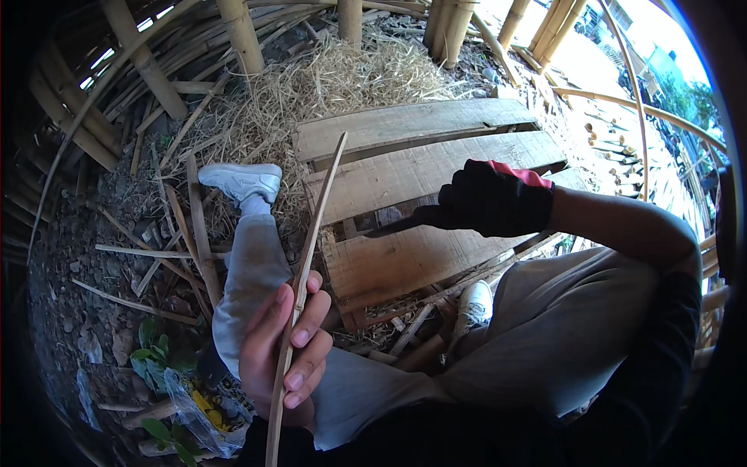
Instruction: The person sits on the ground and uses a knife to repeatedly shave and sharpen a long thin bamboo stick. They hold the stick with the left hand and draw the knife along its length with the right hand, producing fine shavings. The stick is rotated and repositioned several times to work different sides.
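In my bare left hand [286, 342] is a long, thin bamboo strip [320, 206], held between thumb and fingers. It slants upward, its tip over the near-left part of a low wooden plank platform [389, 268]. My right hand [494, 198], in a black glove with a red patch, is closed around a knife handle that the fingers hide. The dark knife blade [393, 226] points left toward the strip, apart from it in the picture, above a gap between the planks.
Bamboo shavings [334, 78] heap behind the platform. Upright bamboo poles [241, 35] stand beyond. Loose bamboo slats [194, 226] lie on the ground at left, near a clear plastic bag [198, 409] and green leaves [156, 354]. My legs [537, 327] frame the platform's near side.
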The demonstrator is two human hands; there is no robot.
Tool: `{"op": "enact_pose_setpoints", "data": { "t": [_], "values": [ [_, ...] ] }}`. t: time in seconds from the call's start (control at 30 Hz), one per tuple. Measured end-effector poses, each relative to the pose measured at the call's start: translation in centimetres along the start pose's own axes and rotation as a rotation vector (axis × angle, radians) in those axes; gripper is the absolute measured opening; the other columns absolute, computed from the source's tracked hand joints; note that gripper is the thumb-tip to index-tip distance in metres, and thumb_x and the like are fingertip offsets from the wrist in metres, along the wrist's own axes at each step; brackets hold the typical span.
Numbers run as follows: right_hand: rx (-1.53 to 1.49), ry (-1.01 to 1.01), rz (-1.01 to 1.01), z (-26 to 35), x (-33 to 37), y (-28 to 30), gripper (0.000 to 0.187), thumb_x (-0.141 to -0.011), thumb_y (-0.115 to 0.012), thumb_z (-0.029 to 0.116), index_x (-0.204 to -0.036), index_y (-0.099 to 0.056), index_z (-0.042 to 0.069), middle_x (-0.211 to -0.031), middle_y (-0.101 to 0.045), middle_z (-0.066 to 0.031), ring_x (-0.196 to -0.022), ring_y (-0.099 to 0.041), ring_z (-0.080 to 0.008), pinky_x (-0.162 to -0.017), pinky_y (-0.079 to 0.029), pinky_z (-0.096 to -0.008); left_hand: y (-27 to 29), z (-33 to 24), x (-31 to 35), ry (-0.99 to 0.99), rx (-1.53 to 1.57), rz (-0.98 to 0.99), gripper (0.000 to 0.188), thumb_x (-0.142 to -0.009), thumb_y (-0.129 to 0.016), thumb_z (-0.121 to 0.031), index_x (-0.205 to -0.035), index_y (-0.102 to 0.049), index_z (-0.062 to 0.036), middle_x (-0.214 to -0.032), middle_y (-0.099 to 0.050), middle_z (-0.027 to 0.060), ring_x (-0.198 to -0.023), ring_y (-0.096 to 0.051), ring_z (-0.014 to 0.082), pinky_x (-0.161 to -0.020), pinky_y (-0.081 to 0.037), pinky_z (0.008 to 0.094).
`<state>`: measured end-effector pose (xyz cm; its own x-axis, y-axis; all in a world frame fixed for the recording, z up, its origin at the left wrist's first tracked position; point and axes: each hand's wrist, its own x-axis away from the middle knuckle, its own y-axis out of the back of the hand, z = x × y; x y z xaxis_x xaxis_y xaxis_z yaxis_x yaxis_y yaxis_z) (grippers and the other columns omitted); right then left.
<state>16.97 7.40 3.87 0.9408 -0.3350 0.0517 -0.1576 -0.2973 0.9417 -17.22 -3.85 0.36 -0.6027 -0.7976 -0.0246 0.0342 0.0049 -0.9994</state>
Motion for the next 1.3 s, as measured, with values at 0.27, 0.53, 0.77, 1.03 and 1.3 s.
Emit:
{"op": "enact_pose_setpoints", "data": {
  "t": [0.27,0.53,0.77,1.03,1.3],
  "values": [
    [-0.143,0.011,0.047,-0.3,1.7,-1.4,0.051,-0.091,-0.062,0.014,-0.142,-0.055,0.018,-0.083,-0.062,-0.0088,-0.066,-0.063,-0.0253,-0.059,-0.052,-0.0371,-0.1,0.1,-0.5,0.008,-0.030,-0.023,0.030,-0.111,-0.021,-0.023,-0.124,-0.026,0.0035,-0.087,-0.047,0.0136,-0.054,-0.059,0.0235,-0.036,-0.056,0.0310],
    [-0.103,0.073,0.014,-0.5,2.8,-0.5,0.028,-0.091,-0.067,0.023,-0.118,-0.067,0.013,-0.073,-0.055,-0.0057,-0.061,-0.056,-0.0235,-0.054,-0.045,-0.0365,-0.2,0.1,-0.6,0.018,-0.037,-0.032,0.029,-0.111,-0.021,-0.023,-0.123,-0.027,0.0033,-0.086,-0.047,0.0133,-0.053,-0.058,0.0230,-0.035,-0.055,0.0301],
    [-0.005,-0.199,0.298,-1.5,2.1,0.6,0.056,-0.088,-0.063,0.019,-0.143,-0.057,0.018,-0.086,-0.056,-0.0055,-0.071,-0.057,-0.0211,-0.056,-0.044,-0.0333,0.1,0.2,-0.4,0.021,-0.035,-0.002,0.029,-0.111,-0.021,-0.023,-0.123,-0.027,0.0034,-0.087,-0.047,0.0135,-0.054,-0.058,0.0231,-0.036,-0.055,0.0302],
    [0.026,-0.412,0.138,-1.7,0.9,-1.9,0.056,-0.094,-0.053,0.011,-0.150,-0.046,0.018,-0.087,-0.065,-0.0081,-0.073,-0.068,-0.0284,-0.061,-0.054,-0.0384,-0.1,0.4,-0.6,0.026,-0.040,-0.001,0.029,-0.111,-0.022,-0.022,-0.123,-0.027,0.0038,-0.087,-0.047,0.0135,-0.054,-0.058,0.0230,-0.036,-0.055,0.0298],
    [0.109,-0.279,0.108,-1.5,0.1,-1.7,0.059,-0.094,-0.053,0.011,-0.152,-0.043,0.018,-0.081,-0.063,-0.0113,-0.069,-0.068,-0.0278,-0.055,-0.055,-0.0384,0.0,0.4,-0.7,0.021,-0.051,-0.017,0.030,-0.111,-0.022,-0.022,-0.124,-0.029,0.0046,-0.086,-0.046,0.0130,-0.053,-0.056,0.0221,-0.036,-0.054,0.0294]
  ]
}}
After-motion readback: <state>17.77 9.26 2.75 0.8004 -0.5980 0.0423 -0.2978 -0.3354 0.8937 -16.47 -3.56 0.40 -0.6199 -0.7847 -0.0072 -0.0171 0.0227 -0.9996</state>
